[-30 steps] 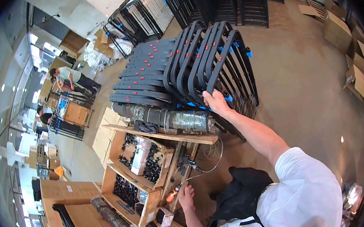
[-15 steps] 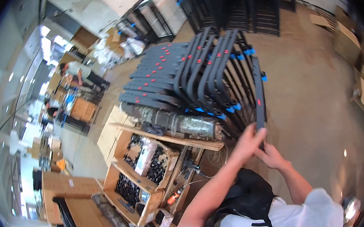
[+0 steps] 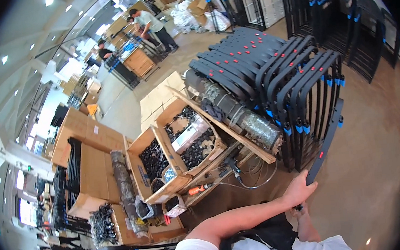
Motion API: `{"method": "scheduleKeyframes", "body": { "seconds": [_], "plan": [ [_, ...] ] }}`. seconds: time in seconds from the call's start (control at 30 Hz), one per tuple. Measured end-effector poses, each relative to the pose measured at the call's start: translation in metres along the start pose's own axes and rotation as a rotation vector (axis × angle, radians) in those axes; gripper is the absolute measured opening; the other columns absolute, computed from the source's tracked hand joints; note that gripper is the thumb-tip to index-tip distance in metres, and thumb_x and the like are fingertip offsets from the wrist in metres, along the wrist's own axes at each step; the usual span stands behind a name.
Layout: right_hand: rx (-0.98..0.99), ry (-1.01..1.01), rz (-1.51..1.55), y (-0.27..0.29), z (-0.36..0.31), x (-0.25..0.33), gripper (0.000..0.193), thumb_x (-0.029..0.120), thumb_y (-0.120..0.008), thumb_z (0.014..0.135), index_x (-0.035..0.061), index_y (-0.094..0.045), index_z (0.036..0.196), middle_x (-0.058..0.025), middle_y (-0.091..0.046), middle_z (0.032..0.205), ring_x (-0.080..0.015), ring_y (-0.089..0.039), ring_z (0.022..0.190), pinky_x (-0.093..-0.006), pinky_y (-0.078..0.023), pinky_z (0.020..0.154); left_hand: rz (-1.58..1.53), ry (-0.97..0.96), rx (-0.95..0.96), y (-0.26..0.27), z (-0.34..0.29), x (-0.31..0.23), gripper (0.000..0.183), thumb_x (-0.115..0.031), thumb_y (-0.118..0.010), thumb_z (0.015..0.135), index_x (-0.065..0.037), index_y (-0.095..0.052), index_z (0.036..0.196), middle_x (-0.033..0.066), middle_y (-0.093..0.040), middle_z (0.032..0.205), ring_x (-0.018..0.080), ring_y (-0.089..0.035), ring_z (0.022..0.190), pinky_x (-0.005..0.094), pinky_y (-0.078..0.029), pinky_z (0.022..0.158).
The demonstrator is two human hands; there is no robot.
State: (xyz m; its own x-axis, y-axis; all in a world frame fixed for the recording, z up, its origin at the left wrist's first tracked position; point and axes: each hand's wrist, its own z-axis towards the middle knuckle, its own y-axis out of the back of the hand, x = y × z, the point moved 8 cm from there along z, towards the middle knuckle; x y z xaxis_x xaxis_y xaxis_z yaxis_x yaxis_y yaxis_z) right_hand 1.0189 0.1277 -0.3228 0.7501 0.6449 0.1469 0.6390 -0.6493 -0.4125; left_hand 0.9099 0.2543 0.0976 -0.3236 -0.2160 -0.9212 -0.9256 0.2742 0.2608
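Head view, looking down past white sleeves: the person's left hand [image 3: 300,190] is closed around the near end of a dark frame [image 3: 326,142], seen edge-on as one long flat bar. The bar's long axis slants away from the person; its far end points toward the upper right. A red mark sits partway along it, and a blue piece juts from the side near the far end. It is held above the bare brown floor [image 3: 377,165], just beside the nearest end of a row of similar frames [image 3: 245,48].

The right hand [image 3: 302,211] is just below the left, partly covered; I cannot tell whether it grips the frame.

Left of the hands, a wooden plank [image 3: 224,125] runs along the far edge of two open bins of small black parts [image 3: 155,160], its near corner pointing toward the frame. A plastic-wrapped roll [image 3: 253,127] lies beyond the plank. By the bins' near corner is an orange-handled tool [image 3: 198,190]. Farther off, people [image 3: 150,24] bend over another work spot.
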Motion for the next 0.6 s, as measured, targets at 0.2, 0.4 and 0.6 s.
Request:
{"method": "scheduleKeyframes", "body": {
  "seconds": [0.2,0.4,0.6],
  "plan": [
    [0.23,0.101,-0.055,0.014,0.063,-0.046,0.074,0.064,-0.038,0.104,-0.001,-0.053,0.135,-0.021,-0.069,0.111,-0.0363,-0.07,0.097,-0.052,-0.059,0.082,0.011,-0.132,0.036,0.036,-0.037,0.017,0.036,-0.029,-0.075,0.091,0.001,-0.062,0.106,0.0147,-0.064,0.082,0.0199,-0.059,0.075,0.0409,-0.051,0.07],
    [0.382,0.274,-0.051,0.026,0.093,0.016,0.074,0.064,-0.039,0.103,0.0006,-0.052,0.139,-0.0223,-0.069,0.113,-0.0353,-0.07,0.097,-0.051,-0.06,0.08,-0.051,-0.212,0.096,0.09,-0.084,0.009,0.035,-0.03,-0.076,0.092,-0.002,-0.063,0.107,0.0085,-0.063,0.079,0.0157,-0.062,0.074,0.0366,-0.052,0.067],
    [-0.24,0.691,0.096,-0.083,-0.121,0.093,0.055,0.062,-0.052,0.096,0.0116,-0.06,0.116,-0.0093,-0.065,0.104,-0.0245,-0.062,0.085,-0.0438,-0.056,0.079,-0.394,-0.014,-0.164,0.228,-0.155,0.063,0.027,-0.025,-0.082,0.092,-0.009,-0.065,0.104,-0.0027,-0.059,0.071,0.0057,-0.054,0.054,0.0243,-0.043,0.048]
  ]
}}
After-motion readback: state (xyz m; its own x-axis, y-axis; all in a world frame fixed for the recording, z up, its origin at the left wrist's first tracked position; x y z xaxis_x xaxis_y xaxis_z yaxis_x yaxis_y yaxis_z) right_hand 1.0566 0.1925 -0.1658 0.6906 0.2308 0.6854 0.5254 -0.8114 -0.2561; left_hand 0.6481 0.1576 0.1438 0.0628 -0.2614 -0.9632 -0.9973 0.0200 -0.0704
